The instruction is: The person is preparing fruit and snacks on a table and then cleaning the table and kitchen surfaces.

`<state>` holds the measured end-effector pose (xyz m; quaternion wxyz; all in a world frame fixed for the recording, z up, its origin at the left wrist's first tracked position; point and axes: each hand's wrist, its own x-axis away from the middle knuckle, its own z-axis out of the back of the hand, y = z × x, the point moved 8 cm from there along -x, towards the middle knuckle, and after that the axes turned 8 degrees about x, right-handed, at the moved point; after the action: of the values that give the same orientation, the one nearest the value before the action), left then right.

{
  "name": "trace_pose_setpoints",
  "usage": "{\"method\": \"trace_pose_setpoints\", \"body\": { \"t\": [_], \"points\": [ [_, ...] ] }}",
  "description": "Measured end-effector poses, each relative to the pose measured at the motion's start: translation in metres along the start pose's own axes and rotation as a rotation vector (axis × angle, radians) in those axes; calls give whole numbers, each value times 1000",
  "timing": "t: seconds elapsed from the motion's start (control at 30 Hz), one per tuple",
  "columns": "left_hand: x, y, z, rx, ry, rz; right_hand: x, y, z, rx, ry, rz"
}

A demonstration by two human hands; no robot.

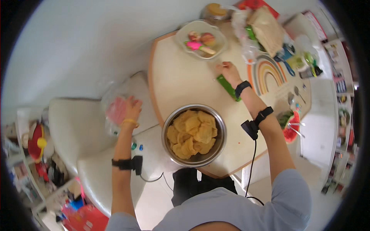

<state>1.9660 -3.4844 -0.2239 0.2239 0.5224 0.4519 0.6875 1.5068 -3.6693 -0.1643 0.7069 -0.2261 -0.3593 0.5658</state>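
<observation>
My left hand (133,109) reaches over the white seat at the left, against a clear plastic bag with something pink (117,109) in it. Whether the fingers grip the bag cannot be told. On the table, my right hand (229,73) is slightly blurred, its fingers loosely apart with nothing visible in them. A flat green packet (229,87) lies just below that hand, close to the wrist. Between my arms, a steel bowl (223,135) stands at the table's near edge. It holds several pale yellow, wrinkled pieces of food (192,132).
A whitish basket (180,37) with fruit and a pink item stands at the far edge. Behind it is a jar (216,11). Bags (266,29) crowd the far right, near a rainbow placemat (267,75). Cut watermelon (292,130) sits at right. Cables hang from both wrist straps.
</observation>
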Motion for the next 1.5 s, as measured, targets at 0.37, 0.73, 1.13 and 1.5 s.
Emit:
{"method": "trace_pose_setpoints", "body": {
  "t": [0.37,0.73,1.13,1.5],
  "points": [
    [-9,-115,207,-1087,710,100,75,0,29,-187,-176,-84],
    [-108,-126,236,232,410,152,150,10,50,-129,-232,-249],
    [-54,-13,251,-390,494,7,174,-4,23,-210,-438,-182],
    [-127,-139,264,524,233,25,196,56,41,-366,-417,-274]
  ]
}}
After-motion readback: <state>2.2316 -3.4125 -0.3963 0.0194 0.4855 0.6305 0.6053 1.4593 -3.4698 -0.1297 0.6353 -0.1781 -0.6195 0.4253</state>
